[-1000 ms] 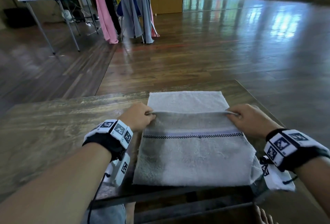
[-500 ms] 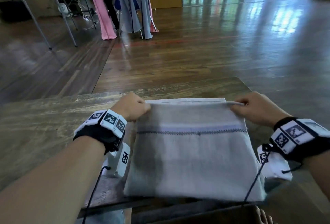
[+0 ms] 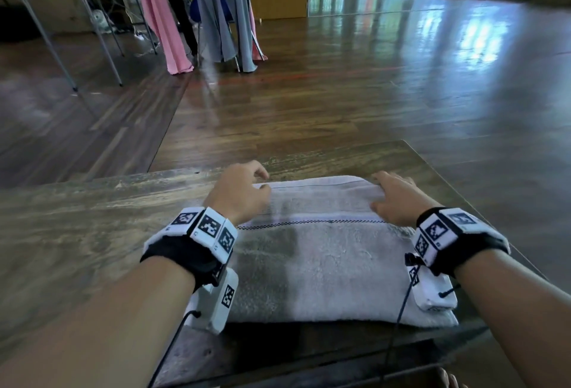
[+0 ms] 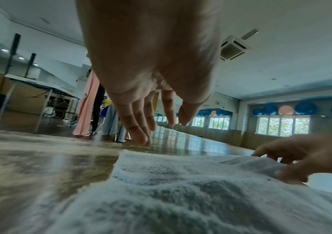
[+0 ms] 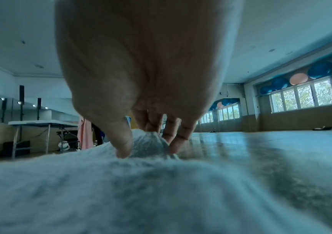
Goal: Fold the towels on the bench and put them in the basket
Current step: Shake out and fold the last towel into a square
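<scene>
A: The left hand (image 3: 239, 194) hovers with loose fingers, holding nothing, over the folded grey towel (image 3: 327, 261) on the worktop (image 3: 77, 233).

B: The right hand (image 3: 397, 199) pinches the far right corner; lifting it alone could reopen the fold.

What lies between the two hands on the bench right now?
Only the towel's far folded edge spans from left hand to right hand, plainly in the head view.

Towel (image 3: 324, 264) far right corner hidden under right hand (image 3: 398, 199); wrist views motion-blurred
</scene>
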Available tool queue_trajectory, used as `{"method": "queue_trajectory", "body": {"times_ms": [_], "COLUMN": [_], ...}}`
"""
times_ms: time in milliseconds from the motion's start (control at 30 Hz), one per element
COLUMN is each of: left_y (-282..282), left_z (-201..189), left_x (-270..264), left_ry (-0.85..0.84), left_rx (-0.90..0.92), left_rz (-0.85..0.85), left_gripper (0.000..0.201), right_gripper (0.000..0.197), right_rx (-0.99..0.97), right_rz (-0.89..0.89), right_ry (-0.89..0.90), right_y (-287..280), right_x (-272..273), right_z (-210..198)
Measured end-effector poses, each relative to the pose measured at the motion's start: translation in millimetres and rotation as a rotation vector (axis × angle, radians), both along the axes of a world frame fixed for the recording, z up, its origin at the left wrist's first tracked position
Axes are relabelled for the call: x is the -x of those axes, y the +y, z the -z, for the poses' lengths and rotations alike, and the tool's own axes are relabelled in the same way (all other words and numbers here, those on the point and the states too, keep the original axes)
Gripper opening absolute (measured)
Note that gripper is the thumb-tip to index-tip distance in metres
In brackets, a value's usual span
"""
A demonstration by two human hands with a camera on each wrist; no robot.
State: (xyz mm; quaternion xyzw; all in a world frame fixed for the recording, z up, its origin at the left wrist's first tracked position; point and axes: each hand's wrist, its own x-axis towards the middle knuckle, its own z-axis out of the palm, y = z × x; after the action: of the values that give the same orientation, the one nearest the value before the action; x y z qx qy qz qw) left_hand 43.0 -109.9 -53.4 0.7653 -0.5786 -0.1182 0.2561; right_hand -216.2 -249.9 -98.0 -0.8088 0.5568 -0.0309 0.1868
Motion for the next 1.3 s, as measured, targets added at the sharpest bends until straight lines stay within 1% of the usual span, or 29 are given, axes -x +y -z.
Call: {"method": "queue_trajectory", "body": {"times_ms": [100,167,233,300,400,500,600,667,767,867,933,1000,1100,1167,1300], "left_y": [2,4,7,10,14,22,28,32,36,35,34,34,34,33,30], "left_z": [-6,-11,-15,-17,-18,-21,-24,-26,-27,-28,-28,-29,-32,-35,-38], "left_x": [20,36,52,68,83,88,90,91,93,95,94,94,90,87,85], "left_ry": [-0.012,0.014,0.014,-0.018,-0.012,0.014,0.041,0.049,0.073,0.082,0.038,0.012,0.08,0.11,0.134], "left_rx": [0.037,0.051,0.07,0.096,0.138,0.225,0.272,0.29,0.334,0.381,0.384,0.367,0.28,0.225,0.243], "left_rz": [0.175,0.29,0.396,0.463,0.47,0.462,0.477,0.478,0.454,0.425,0.421,0.435,0.465,0.467,0.441], "left_gripper": [0.017,0.016,0.018,0.024,0.028,0.03,0.026,0.023,0.021,0.021,0.02,0.018,0.019,0.021,0.024], "right_gripper": [0.021,0.017,0.014,0.017,0.022,0.021,0.025,0.021,0.013,0.011,0.011,0.018,0.032,0.034,0.031], "right_rx": [0.061,0.131,0.184,0.207,0.199,0.067,0.02,-0.02,-0.087,-0.02,0.011,0.077,0.226,0.284,0.265], "right_rz": [-0.046,-0.092,-0.125,-0.149,-0.158,-0.154,-0.17,-0.18,-0.145,-0.102,-0.098,-0.094,-0.029,0.021,0.039], "right_ry": [-0.11,-0.203,-0.344,-0.467,-0.65,-0.875,-0.936,-0.997,-1.105,-1.127,-1.129,-1.113,-1.062,-1.046,-1.025], "right_y": [17,31,47,62,83,105,120,127,135,133,130,127,116,107,94], "right_x": [-5,-7,-9,-10,-9,-3,6,9,9,7,4,4,8,14,20], "right_z": [-10,-19,-30,-40,-48,-53,-55,-56,-59,-62,-63,-63,-63,-64,-61]}}
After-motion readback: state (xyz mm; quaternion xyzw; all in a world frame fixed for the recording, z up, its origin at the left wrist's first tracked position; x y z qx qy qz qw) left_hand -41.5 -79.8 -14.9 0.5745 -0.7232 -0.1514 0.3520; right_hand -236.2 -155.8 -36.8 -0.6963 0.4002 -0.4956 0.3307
